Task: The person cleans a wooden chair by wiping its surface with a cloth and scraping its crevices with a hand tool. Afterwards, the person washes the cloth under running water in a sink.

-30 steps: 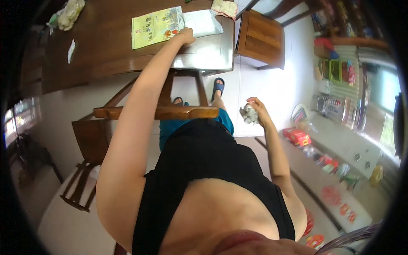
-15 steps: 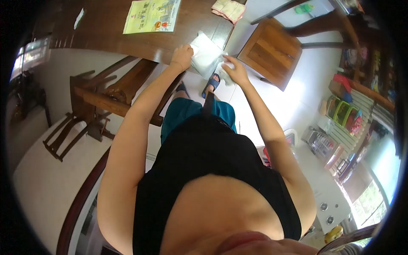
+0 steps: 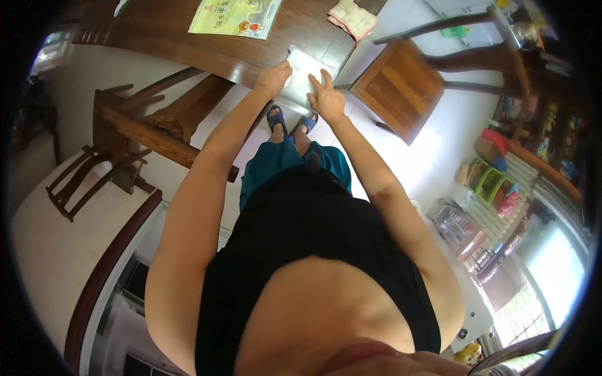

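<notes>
A white, thin, plastic-looking bag [image 3: 305,65] lies flat at the near edge of the dark wooden table [image 3: 157,37], part of it reaching past the edge. My left hand [image 3: 273,78] is closed on its left side, thumb and fingers pinching the border. My right hand [image 3: 328,100] rests over its right side with the fingers spread and the fingertips on the white surface. Whatever the bag contains, if anything, cannot be made out.
Farther back on the table are a yellow-green printed sheet or packet [image 3: 235,17] and a folded cream cloth [image 3: 353,19]. A wooden chair [image 3: 401,78] stands to the right, and another wooden chair [image 3: 188,116] to the left. A shelf rack with green-edged baskets [image 3: 486,182] is far right.
My right hand has moved left and upward onto the bag, its fingers spreading. The crumpled part that hung at the lower right no longer shows. My left hand keeps its grip.
</notes>
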Available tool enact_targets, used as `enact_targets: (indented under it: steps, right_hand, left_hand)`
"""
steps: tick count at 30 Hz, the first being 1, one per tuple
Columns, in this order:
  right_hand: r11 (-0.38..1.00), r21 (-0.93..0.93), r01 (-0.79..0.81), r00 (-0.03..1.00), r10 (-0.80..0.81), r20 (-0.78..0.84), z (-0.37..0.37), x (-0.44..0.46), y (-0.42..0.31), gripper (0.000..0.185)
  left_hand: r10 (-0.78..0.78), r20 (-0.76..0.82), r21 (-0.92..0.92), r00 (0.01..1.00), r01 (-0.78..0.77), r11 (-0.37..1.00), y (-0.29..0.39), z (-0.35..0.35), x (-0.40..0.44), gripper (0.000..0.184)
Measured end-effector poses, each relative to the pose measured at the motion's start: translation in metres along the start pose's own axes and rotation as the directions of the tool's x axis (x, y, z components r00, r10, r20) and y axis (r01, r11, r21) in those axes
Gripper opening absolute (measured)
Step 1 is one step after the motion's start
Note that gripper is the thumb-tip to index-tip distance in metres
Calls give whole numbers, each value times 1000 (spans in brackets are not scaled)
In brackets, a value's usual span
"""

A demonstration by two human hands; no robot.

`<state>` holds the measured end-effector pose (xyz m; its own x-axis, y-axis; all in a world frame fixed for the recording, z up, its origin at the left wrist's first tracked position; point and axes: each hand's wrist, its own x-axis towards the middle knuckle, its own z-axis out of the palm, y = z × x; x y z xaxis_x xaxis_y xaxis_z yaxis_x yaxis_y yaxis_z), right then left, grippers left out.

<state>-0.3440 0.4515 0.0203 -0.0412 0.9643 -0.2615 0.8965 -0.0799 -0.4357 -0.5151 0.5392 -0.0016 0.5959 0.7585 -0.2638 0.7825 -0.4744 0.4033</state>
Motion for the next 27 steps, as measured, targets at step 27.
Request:
enact_targets:
  steps: [27]
  right_hand:
    - [987,-24,-161,984,159,-79,3,39,-35,49]
  left_hand:
    - [-432,286,-958,856,263,-114,-33,-35,2,16]
